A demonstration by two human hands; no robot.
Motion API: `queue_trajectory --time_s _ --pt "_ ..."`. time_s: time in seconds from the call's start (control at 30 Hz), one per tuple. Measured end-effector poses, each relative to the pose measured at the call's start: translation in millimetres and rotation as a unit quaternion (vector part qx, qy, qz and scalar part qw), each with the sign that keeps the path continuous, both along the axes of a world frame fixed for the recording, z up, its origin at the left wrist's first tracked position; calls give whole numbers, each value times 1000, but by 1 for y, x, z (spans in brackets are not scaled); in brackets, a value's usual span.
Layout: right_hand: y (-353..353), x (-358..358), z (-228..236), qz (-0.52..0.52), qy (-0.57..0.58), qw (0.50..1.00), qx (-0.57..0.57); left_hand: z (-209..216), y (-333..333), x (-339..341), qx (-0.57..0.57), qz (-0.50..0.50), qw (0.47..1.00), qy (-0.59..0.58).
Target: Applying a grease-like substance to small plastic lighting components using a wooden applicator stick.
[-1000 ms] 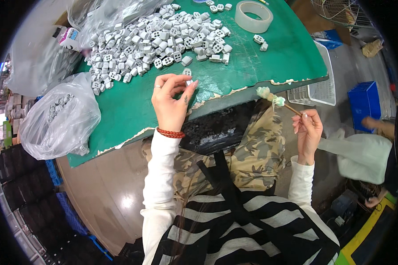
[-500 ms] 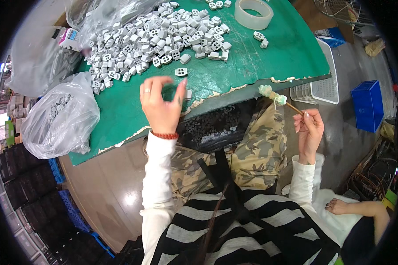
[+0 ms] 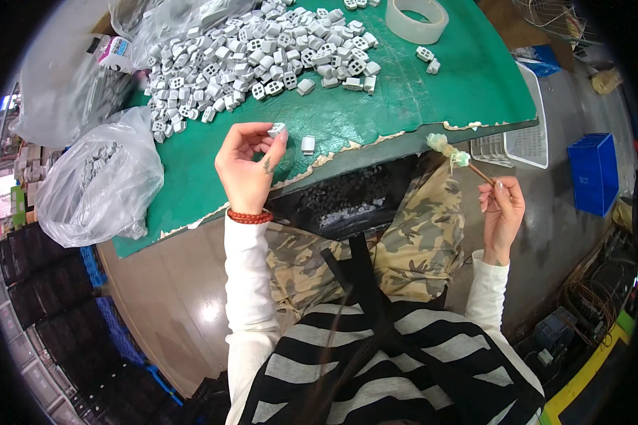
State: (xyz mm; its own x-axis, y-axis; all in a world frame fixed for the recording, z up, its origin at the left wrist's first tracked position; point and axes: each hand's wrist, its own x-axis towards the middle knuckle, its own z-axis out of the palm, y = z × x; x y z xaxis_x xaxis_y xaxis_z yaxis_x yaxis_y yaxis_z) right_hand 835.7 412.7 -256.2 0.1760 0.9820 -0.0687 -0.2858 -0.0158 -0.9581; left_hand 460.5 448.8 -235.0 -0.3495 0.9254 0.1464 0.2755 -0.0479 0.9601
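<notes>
Between thumb and fingertips, my left hand [image 3: 247,164] pinches a small grey plastic connector housing [image 3: 277,129] just above the table's near side. A second housing [image 3: 308,145] lies alone to its right, close to the torn edge. The large pile of similar grey housings [image 3: 262,57] spreads over the green table cover [image 3: 213,159] beyond my hand. Off the table's front edge, my right hand [image 3: 502,211] grips a thin wooden stick [image 3: 483,175]. Its far end is wrapped in a pale green, frayed wad [image 3: 448,150].
A clear tape roll [image 3: 417,20] and a few loose housings sit at the far right. Clear plastic bags [image 3: 99,180] holding housings line the left. Below the table edge is a black container [image 3: 344,205] with small pieces. A white basket [image 3: 528,131] and blue bin [image 3: 592,173] stand right.
My left hand has closed on a housing from the table and drawn slightly left. My right hand still holds the stick. Another person's arm at the lower right has left the view.
</notes>
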Motion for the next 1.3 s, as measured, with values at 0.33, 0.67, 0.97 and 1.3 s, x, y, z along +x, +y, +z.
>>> queue_trajectory --time_s 0.33,0.67,0.97,1.3 --pt "4 -8 7 8 -4 1000 7 47 -10 -28 -63 -209 905 366" --pt "-2 -6 10 -1 -1 1000 9 51 27 -4 -115 -262 872 398" --pt "-1 -2 6 -10 0 1000 3 48 30 -5 -71 -307 845 433" --pt "0 2 10 -10 -5 1000 15 28 86 -9 104 -214 814 530"
